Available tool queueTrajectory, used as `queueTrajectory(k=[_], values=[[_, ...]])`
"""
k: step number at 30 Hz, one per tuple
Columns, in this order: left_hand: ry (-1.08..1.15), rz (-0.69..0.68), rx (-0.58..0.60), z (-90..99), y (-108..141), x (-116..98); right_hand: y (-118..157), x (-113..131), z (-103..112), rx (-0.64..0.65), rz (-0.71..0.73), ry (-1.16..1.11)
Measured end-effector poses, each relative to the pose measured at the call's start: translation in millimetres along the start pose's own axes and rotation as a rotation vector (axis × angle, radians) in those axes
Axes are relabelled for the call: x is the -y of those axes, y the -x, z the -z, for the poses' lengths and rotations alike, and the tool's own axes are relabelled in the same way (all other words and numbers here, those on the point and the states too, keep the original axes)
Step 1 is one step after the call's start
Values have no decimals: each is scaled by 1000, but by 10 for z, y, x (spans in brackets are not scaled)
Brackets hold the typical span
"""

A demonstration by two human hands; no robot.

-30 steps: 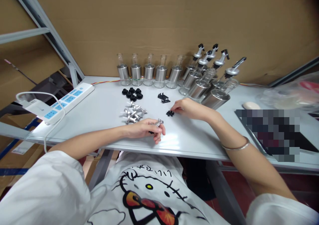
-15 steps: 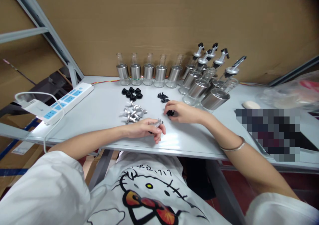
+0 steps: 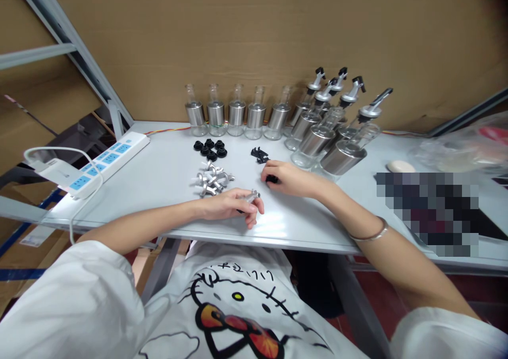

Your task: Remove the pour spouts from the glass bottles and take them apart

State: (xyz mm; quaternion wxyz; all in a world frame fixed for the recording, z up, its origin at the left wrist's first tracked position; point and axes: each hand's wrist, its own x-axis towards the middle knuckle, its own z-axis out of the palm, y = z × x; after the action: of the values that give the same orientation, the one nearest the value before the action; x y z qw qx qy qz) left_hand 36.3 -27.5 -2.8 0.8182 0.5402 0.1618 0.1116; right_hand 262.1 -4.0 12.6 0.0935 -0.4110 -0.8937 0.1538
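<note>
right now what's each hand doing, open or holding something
Left hand: closed on a metal spout.
Right hand: curled over small black parts; can't tell if its grip holds any.

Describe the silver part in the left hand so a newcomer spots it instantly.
On the pale table, find the heap of metal spouts in front of the row of bottles. Just right of it and nearer the person, the left hand holds one silver part. Being gripped in the fingers sets it apart from the heaped ones.
</note>
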Motion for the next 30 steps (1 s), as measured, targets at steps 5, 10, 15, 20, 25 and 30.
queueTrajectory(k=[5,10,15,20,25,30], values=[[5,2,-1,-3,2,1,3,-37,4,-2,16,7],[3,0,5,-1,6,2,8,-47,9,-9,25,-23],[1,-3,11,3,4,6,23,-31,17,-11,8,-20],[2,-9,15,7,6,9,34,42,55,-131,80,18],[-3,0,10,-1,-1,5,34,220,41,-372,313,-16],[-59,-38,-24,-42,-23,-4,58,404,-33,-365,499,102]])
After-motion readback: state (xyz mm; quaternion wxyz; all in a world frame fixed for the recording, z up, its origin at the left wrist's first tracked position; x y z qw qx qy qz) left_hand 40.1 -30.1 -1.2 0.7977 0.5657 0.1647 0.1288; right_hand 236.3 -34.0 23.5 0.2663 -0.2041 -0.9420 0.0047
